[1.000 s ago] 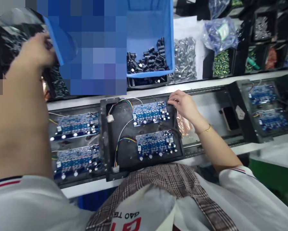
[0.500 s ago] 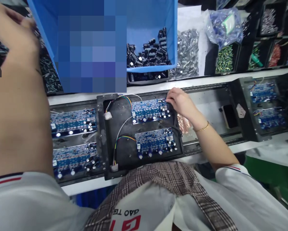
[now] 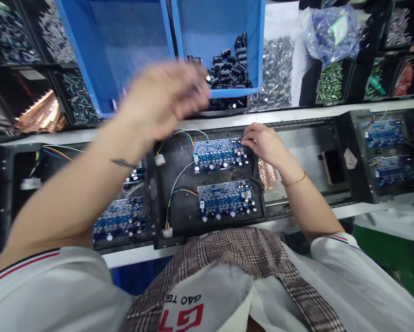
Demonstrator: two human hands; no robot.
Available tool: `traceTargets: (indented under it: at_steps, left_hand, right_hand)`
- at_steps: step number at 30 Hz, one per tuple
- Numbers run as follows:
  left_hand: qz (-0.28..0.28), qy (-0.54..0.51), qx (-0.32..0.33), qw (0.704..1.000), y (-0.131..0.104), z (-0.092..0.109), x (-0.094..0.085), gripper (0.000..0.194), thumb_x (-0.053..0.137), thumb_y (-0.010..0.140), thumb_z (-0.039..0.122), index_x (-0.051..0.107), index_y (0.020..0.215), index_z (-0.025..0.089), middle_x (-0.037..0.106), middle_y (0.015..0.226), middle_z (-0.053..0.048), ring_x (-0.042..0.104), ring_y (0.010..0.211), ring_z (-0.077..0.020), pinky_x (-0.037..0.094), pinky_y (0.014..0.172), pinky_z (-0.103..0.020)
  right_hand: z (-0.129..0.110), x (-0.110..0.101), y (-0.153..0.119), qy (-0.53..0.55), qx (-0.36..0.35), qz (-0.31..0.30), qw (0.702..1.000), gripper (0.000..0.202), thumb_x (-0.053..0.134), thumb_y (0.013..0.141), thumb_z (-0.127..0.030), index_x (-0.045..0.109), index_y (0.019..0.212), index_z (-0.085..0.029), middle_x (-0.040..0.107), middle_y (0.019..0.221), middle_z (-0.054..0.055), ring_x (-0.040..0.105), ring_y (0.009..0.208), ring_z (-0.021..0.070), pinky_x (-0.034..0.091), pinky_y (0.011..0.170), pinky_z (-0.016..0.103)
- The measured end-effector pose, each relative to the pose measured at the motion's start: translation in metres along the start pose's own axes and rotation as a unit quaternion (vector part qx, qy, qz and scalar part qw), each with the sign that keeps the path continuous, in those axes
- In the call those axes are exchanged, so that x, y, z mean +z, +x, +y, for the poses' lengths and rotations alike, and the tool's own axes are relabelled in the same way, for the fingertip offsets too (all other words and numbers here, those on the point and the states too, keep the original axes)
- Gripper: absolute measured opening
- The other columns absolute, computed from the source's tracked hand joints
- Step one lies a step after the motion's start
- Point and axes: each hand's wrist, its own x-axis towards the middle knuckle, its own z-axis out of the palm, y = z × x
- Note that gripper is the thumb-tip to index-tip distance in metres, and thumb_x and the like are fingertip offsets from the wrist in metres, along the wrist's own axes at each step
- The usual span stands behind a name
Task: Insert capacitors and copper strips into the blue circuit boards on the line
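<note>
My left hand is smeared by motion above the front walls of the blue bins; its finger positions and anything in them are unclear. Closed fingers of my right hand meet at the upper right corner of the upper blue circuit board; whatever is pinched there is hidden. That board lies in a black tray, with a second blue circuit board below it. Coloured wires run from both boards to white connectors. Black cylindrical capacitors are heaped in the right blue bin.
The left blue bin stands beside it. Copper-coloured strips and small parts fill black compartments at left. A bag of capacitors lies right of the bins. Beyond my right wrist are more copper strips and a phone.
My left hand has swept rightward from the parts compartments at far left to the front of the blue bins. My right hand stays at the upper board's corner. The view has shifted slightly.
</note>
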Motion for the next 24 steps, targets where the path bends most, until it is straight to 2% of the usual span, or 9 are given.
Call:
traceTargets:
  at_steps: [1, 3, 4, 6, 9, 13, 19, 22, 24]
  left_hand:
    - [-0.051, -0.029, -0.064, 0.996, -0.012, -0.02, 0.02, 0.017, 0.064, 0.095, 0.023, 0.065, 0.106, 0.011, 0.067, 0.083, -0.005, 0.065, 0.092, -0.0138, 0.052, 0.094, -0.036]
    - [-0.097, -0.074, -0.157, 0.98, -0.025, -0.055, 0.05, 0.009, 0.064, 0.093, 0.017, 0.067, 0.095, 0.008, 0.066, 0.081, -0.006, 0.066, 0.082, -0.0117, 0.054, 0.089, -0.032]
    - [-0.098, -0.097, -0.179, 0.974, -0.026, -0.069, 0.061, 0.008, 0.062, 0.094, 0.015, 0.067, 0.092, 0.008, 0.066, 0.081, -0.006, 0.066, 0.078, -0.0108, 0.054, 0.086, -0.03]
    - [-0.087, -0.141, -0.184, 0.969, -0.022, -0.089, 0.072, 0.013, 0.056, 0.096, 0.011, 0.066, 0.088, 0.009, 0.066, 0.082, -0.005, 0.065, 0.074, -0.0096, 0.054, 0.081, -0.027]
    - [-0.097, -0.183, -0.172, 0.963, -0.011, -0.104, 0.075, 0.017, 0.053, 0.097, 0.01, 0.067, 0.088, 0.009, 0.066, 0.081, -0.004, 0.063, 0.071, -0.008, 0.052, 0.077, -0.024]
    - [-0.13, -0.189, -0.167, 0.959, -0.007, -0.114, 0.075, 0.013, 0.058, 0.095, 0.014, 0.068, 0.09, 0.009, 0.068, 0.084, -0.005, 0.063, 0.073, -0.0076, 0.051, 0.079, -0.023]
    - [-0.153, -0.189, -0.178, 0.954, -0.004, -0.122, 0.072, 0.015, 0.058, 0.096, 0.019, 0.069, 0.089, 0.011, 0.069, 0.083, -0.006, 0.066, 0.075, -0.0105, 0.053, 0.081, -0.026]
    - [-0.179, -0.186, -0.173, 0.951, 0.001, -0.124, 0.069, 0.011, 0.066, 0.092, 0.021, 0.069, 0.089, 0.011, 0.07, 0.087, -0.007, 0.065, 0.078, -0.0102, 0.052, 0.081, -0.024]
    - [-0.168, -0.172, -0.172, 0.955, 0.003, -0.124, 0.067, 0.009, 0.072, 0.088, 0.02, 0.069, 0.088, 0.012, 0.069, 0.083, -0.005, 0.063, 0.074, -0.0083, 0.051, 0.076, -0.021]
  right_hand:
    - [-0.009, -0.004, -0.003, 0.017, 0.01, 0.033, 0.999, 0.015, 0.059, 0.092, -0.023, 0.071, 0.084, -0.023, 0.069, 0.097, 0.007, 0.063, 0.094, 0.0237, 0.052, 0.09, 0.044]
    - [-0.03, -0.01, -0.012, 0.056, 0.021, 0.116, 0.992, 0.016, 0.057, 0.095, -0.026, 0.072, 0.092, -0.025, 0.07, 0.098, 0.005, 0.065, 0.095, 0.0219, 0.053, 0.09, 0.042]
    - [-0.041, -0.012, -0.016, 0.071, 0.02, 0.15, 0.986, 0.016, 0.055, 0.096, -0.027, 0.072, 0.097, -0.026, 0.071, 0.1, 0.005, 0.065, 0.096, 0.0208, 0.054, 0.09, 0.04]
    - [-0.056, -0.012, -0.024, 0.08, 0.012, 0.179, 0.98, 0.018, 0.056, 0.097, -0.03, 0.07, 0.106, -0.027, 0.07, 0.105, 0.004, 0.065, 0.097, 0.0197, 0.054, 0.089, 0.038]
    - [-0.064, -0.003, -0.03, 0.045, 0.008, 0.174, 0.984, 0.021, 0.06, 0.095, -0.031, 0.068, 0.114, -0.026, 0.069, 0.107, 0.006, 0.065, 0.1, 0.0209, 0.054, 0.091, 0.038]
    - [-0.057, 0.008, -0.03, 0.009, 0.036, 0.18, 0.983, 0.018, 0.057, 0.096, -0.029, 0.069, 0.109, -0.027, 0.07, 0.103, 0.006, 0.065, 0.098, 0.0218, 0.054, 0.09, 0.04]
    - [-0.053, 0.006, -0.026, 0.042, 0.062, 0.179, 0.981, 0.013, 0.063, 0.092, -0.031, 0.071, 0.101, -0.026, 0.07, 0.096, 0.003, 0.065, 0.083, 0.0177, 0.056, 0.081, 0.036]
    - [-0.049, 0.008, -0.024, 0.072, 0.089, 0.191, 0.975, 0.013, 0.066, 0.09, -0.033, 0.073, 0.097, -0.026, 0.071, 0.094, 0.003, 0.066, 0.083, 0.0178, 0.057, 0.079, 0.036]
    - [-0.047, 0.009, -0.024, 0.107, 0.102, 0.19, 0.971, 0.013, 0.068, 0.088, -0.035, 0.074, 0.096, -0.026, 0.072, 0.094, 0.003, 0.067, 0.087, 0.0187, 0.057, 0.078, 0.037]
